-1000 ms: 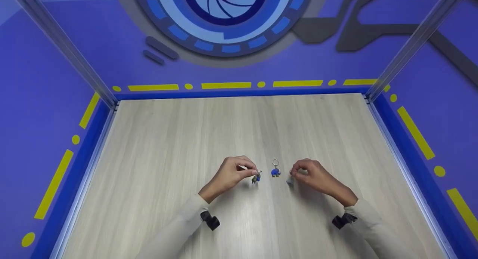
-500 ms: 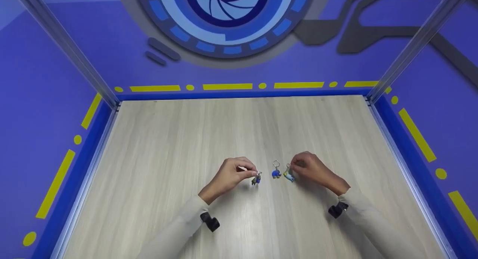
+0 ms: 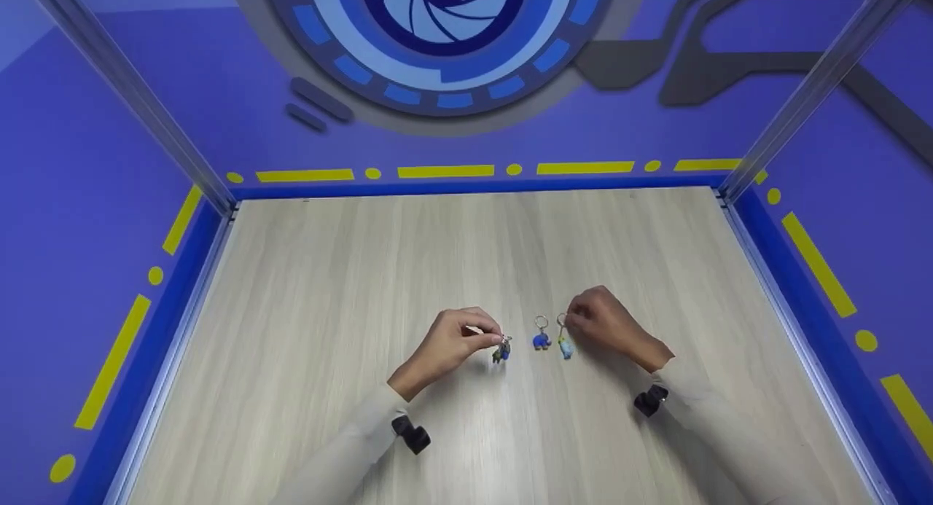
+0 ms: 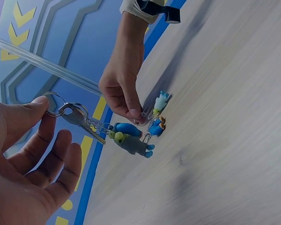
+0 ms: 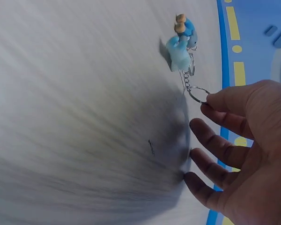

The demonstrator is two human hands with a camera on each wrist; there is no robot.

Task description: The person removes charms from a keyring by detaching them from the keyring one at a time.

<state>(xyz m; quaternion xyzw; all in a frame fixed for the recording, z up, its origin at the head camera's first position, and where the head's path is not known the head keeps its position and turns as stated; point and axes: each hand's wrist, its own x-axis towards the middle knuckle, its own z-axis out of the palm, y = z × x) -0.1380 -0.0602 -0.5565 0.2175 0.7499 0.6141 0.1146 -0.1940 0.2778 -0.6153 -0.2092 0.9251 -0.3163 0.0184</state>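
Observation:
My left hand (image 3: 458,341) pinches metal rings between thumb and forefinger, above the table. In the left wrist view a silver key (image 4: 76,118) hangs from them, with a grey-green figure charm (image 4: 132,144) and a blue charm (image 4: 126,128) on chains. My right hand (image 3: 611,321) pinches the key ring (image 5: 198,94) of a light-blue figure keychain (image 3: 566,350) with a yellow part at its top. Between the hands lies a blue elephant keychain (image 3: 541,342), its ring pointing toward the back wall. The light-blue figure partly covers the elephant in the right wrist view.
A pale wood-grain table (image 3: 364,272) lies under both hands. Blue panels with yellow markings, such as the back wall (image 3: 452,148), enclose it at the back and sides. Metal profiles (image 3: 787,111) stand at the corners. Each wrist wears a small black camera (image 3: 412,433).
The right hand has moved slightly toward the back wall, its wrist shifting left. The light-blue keychain, mostly hidden at first, now stretches toward the front from its ring. The left hand stays put.

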